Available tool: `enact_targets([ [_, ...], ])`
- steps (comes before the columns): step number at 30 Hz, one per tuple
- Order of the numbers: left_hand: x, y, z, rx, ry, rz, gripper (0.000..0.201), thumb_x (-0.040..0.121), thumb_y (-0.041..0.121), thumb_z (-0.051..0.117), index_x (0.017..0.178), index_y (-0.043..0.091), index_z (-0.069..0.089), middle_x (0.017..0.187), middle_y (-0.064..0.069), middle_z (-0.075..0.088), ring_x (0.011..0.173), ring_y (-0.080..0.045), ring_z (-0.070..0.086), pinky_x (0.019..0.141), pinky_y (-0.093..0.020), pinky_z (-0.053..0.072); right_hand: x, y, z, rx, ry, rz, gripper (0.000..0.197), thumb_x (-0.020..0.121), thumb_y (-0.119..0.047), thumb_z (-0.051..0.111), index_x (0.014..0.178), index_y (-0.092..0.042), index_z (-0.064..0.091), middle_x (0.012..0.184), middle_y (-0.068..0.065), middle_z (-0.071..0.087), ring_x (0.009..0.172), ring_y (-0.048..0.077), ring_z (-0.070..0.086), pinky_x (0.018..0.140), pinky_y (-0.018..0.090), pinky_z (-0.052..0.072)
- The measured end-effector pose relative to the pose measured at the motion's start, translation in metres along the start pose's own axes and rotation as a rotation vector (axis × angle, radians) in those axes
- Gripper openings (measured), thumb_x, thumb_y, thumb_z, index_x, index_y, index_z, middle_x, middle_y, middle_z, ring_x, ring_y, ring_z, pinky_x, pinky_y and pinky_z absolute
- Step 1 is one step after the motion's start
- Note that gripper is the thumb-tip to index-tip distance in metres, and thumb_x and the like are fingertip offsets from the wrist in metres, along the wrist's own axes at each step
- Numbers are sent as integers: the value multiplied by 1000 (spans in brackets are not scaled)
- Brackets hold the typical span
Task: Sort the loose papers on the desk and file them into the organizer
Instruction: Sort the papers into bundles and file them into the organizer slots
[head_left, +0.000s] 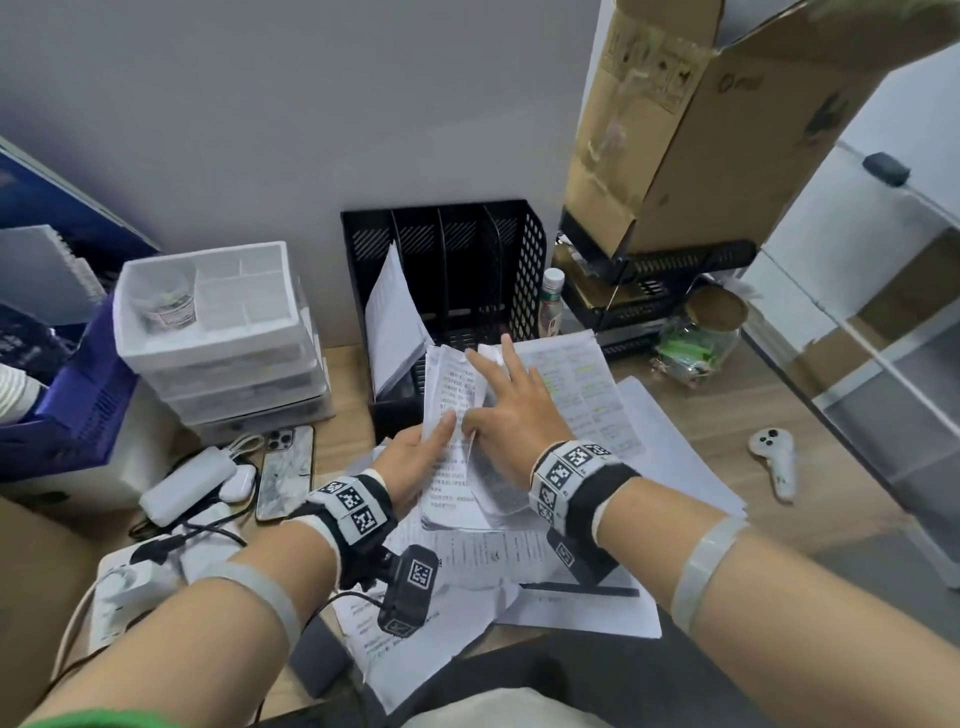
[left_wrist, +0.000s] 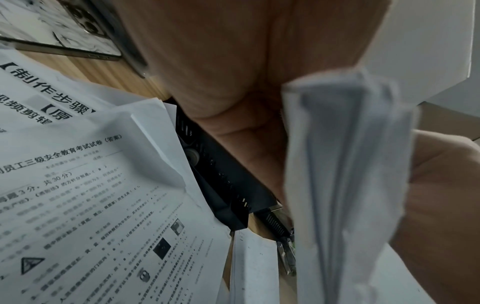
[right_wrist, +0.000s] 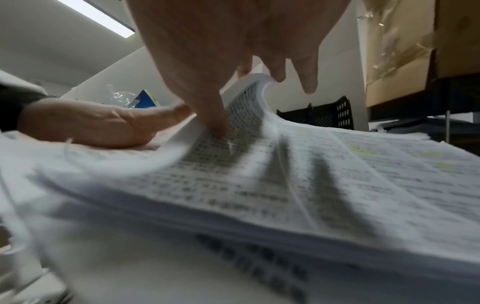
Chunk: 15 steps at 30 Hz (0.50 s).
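The black mesh organizer (head_left: 457, 260) stands at the back of the desk with a sheaf of papers (head_left: 392, 317) leaning in its left slot. In front of it my left hand (head_left: 423, 449) grips a bent bundle of printed sheets (head_left: 452, 395), thumb on top. The left wrist view shows the bundle's edge (left_wrist: 345, 185) pinched between thumb and fingers. My right hand (head_left: 501, 395) lies on the bundle with fingers spread straight, and its thumb (right_wrist: 215, 123) presses the curled page (right_wrist: 249, 107). Loose papers (head_left: 467, 582) cover the desk beneath, and a highlighted stack (head_left: 587, 384) lies to the right.
A white drawer unit (head_left: 218, 332) and a blue crate (head_left: 78, 405) stand to the left. A phone (head_left: 285, 473), a power bank (head_left: 189, 486) and cables lie near my left wrist. On the right are a cardboard box (head_left: 701, 130), a bottle (head_left: 551, 301), a glass jar (head_left: 701, 338) and a white controller (head_left: 776, 457).
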<state>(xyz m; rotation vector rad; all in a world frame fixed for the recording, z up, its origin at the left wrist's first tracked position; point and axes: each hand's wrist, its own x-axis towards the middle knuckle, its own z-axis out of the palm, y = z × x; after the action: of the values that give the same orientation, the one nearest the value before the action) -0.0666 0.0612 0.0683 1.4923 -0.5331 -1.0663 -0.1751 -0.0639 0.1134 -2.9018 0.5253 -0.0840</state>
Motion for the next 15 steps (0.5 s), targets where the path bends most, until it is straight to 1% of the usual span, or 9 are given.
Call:
enact_targets([
  [2, -1, -3, -2, 64, -45, 53, 72, 72, 78, 59, 118, 22, 68, 115, -5, 76, 109, -30, 70, 98, -48, 55, -3, 2, 7, 90, -12, 19, 21, 85, -11, 64, 90, -30, 69, 164, -2, 9, 151, 33, -6, 116, 55, 24],
  [4, -5, -3, -3, 128, -78, 106, 68, 68, 75, 63, 115, 26, 67, 110, 8, 77, 108, -16, 71, 90, -28, 58, -4, 0, 8, 156, 23, 42, 20, 85, -13, 65, 89, -32, 67, 161, -7, 15, 148, 28, 13, 102, 49, 45],
  [5, -7, -1, -2, 139, -94, 126, 63, 67, 68, 68, 113, 26, 66, 106, 13, 77, 105, -7, 71, 85, -20, 56, -4, -2, 8, 171, 51, 44, 17, 86, -16, 64, 89, -32, 67, 158, -8, 20, 143, 24, 23, 93, 47, 50],
  [7, -8, 1, 0, 148, -128, 155, 44, 74, 42, 76, 112, 25, 65, 104, 17, 77, 102, -1, 70, 82, -14, 53, -2, -4, 7, 207, 91, 18, 16, 86, -17, 62, 89, -31, 70, 148, -7, 34, 127, 19, 39, 85, 45, 52],
  [9, -6, 0, -1, 142, -135, 170, 36, 79, 18, 78, 113, 22, 66, 107, 7, 77, 105, -7, 71, 86, -18, 54, 0, -3, 6, 247, 87, -27, 17, 85, -16, 62, 91, -29, 72, 140, -5, 41, 119, 20, 46, 85, 46, 51],
  [10, -4, -1, -3, 151, -131, 176, 36, 80, 11, 79, 113, 19, 67, 108, 1, 77, 105, -11, 71, 87, -21, 55, 0, -1, 6, 281, 80, -50, 17, 85, -16, 64, 93, -28, 72, 138, -5, 43, 117, 20, 49, 87, 46, 51],
  [12, 2, -9, -8, 179, -116, 177, 30, 83, 6, 76, 109, 19, 69, 105, -2, 77, 100, -17, 72, 88, -29, 58, 1, 7, 7, 372, 63, -83, 22, 86, -15, 65, 103, -28, 71, 139, -6, 44, 113, 17, 55, 92, 42, 51],
  [13, 4, -13, -10, 182, -98, 166, 26, 85, 5, 73, 106, 19, 70, 100, -2, 77, 97, -20, 72, 88, -33, 59, 1, 10, 7, 391, 61, -91, 32, 86, -13, 65, 113, -30, 66, 144, -8, 40, 112, 15, 57, 92, 39, 53],
  [15, 8, -20, -15, 133, -43, 90, 20, 89, -1, 66, 100, 15, 67, 93, -4, 75, 96, -31, 69, 88, -42, 58, -1, 21, 7, 407, 92, -19, 58, 85, -13, 66, 134, -37, 47, 156, -10, 22, 109, 14, 59, 88, 33, 56],
])
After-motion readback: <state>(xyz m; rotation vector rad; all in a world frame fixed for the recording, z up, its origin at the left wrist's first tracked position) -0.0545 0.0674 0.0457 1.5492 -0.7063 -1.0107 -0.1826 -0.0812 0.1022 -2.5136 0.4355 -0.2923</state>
